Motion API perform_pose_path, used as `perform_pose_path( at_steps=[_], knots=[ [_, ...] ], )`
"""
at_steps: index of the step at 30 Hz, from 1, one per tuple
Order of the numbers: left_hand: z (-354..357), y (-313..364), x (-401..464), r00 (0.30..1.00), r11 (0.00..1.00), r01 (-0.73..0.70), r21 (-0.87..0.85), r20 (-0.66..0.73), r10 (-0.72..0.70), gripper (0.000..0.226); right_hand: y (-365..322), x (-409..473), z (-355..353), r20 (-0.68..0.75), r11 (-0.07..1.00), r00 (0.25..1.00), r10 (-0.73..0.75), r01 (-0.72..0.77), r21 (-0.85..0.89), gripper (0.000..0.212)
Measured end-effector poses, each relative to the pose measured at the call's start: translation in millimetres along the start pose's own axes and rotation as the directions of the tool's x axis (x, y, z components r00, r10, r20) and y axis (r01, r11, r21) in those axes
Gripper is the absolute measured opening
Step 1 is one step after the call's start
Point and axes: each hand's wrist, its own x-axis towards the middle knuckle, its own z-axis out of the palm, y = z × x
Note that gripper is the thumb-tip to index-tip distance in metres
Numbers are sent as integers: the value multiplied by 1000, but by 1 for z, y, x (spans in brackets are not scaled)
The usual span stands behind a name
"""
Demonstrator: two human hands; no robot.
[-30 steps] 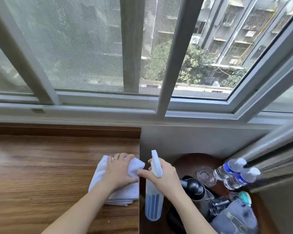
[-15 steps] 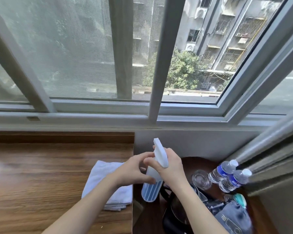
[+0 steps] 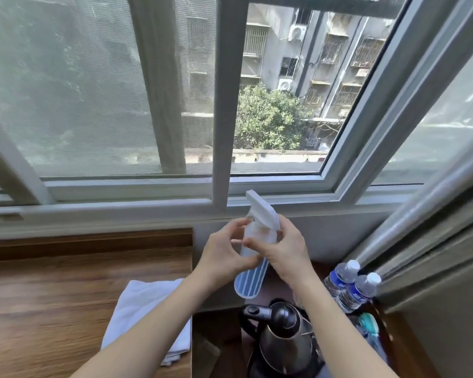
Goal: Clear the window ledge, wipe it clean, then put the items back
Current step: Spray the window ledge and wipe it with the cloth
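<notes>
The spray bottle (image 3: 253, 249) was held tilted above the counter (image 3: 52, 296), gripped between curled fingers of the left hand (image 3: 224, 255) and right hand (image 3: 287, 249).

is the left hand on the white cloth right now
No, the left hand grips the spray bottle; the white cloth lies untouched on the wood.

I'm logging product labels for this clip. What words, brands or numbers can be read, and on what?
No text is legible.
Water bottles: blue labels with white marks, too blurred to read.
Spray bottle: only blue stripes, no words visible.
Kettle: no marking visible.
</notes>
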Motion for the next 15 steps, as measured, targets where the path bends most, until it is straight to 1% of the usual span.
perform_pose_path(
  at_steps=[2,3,6,11,15],
  knots=[
    [13,0,15,998,1000,-17,6,-53,17,66,10,1,-14,-34,999,999,20,-22,-37,48],
    [20,-1,23,998,999,-32,25,-54,34,65,16,3,-22,-62,999,998,33,-36,-41,48],
    [44,-5,47,998,996,-50,67,-31,52,62,34,14,-47,-109,996,992,57,-64,-63,38],
    [93,-16,84,998,996,-37,78,52,33,65,68,43,-85,-138,987,986,91,-108,-123,40],
    [128,-31,111,994,998,-2,64,110,-5,63,101,66,-106,-191,980,975,112,-139,-140,39]
  ],
)
